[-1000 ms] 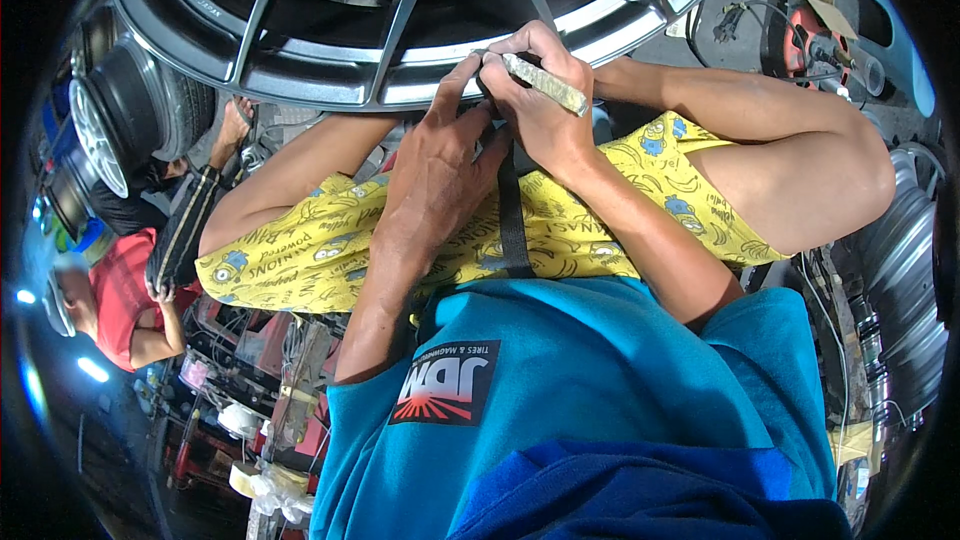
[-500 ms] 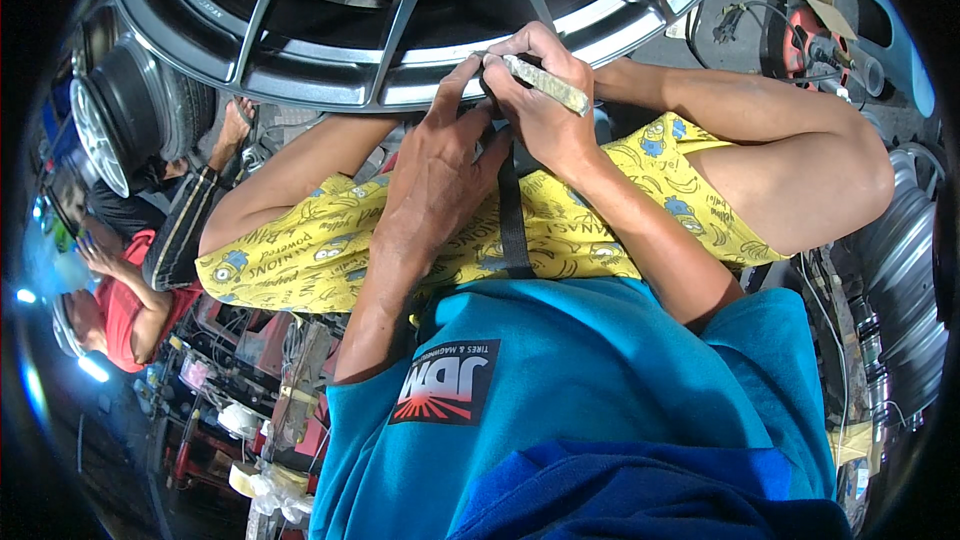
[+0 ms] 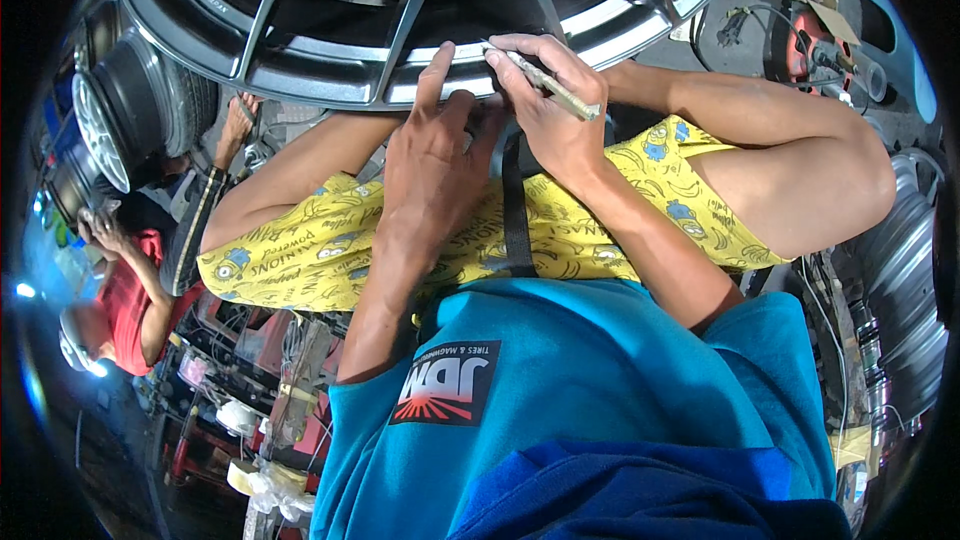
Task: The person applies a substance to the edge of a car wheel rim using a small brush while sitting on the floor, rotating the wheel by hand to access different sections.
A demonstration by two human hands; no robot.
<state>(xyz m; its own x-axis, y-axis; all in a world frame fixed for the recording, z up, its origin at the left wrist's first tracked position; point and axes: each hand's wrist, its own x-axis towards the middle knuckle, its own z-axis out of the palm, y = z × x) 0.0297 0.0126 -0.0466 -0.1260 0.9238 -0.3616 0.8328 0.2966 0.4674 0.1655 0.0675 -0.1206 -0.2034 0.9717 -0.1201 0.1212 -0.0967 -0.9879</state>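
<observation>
Both hands work at the near edge of a big grey wheel (image 3: 300,82), forearms slanting inward over the lap.
The right hand (image 3: 555,135) pinches a pale, stick-like tool (image 3: 566,95) pen-fashion between thumb and forefinger, its tip angled at the wheel's lip. Beside it, the left hand (image 3: 430,165) lies back-up, forefinger stretched onto the lip; from here I can't tell whether its other, bent fingers grip anything.
</observation>
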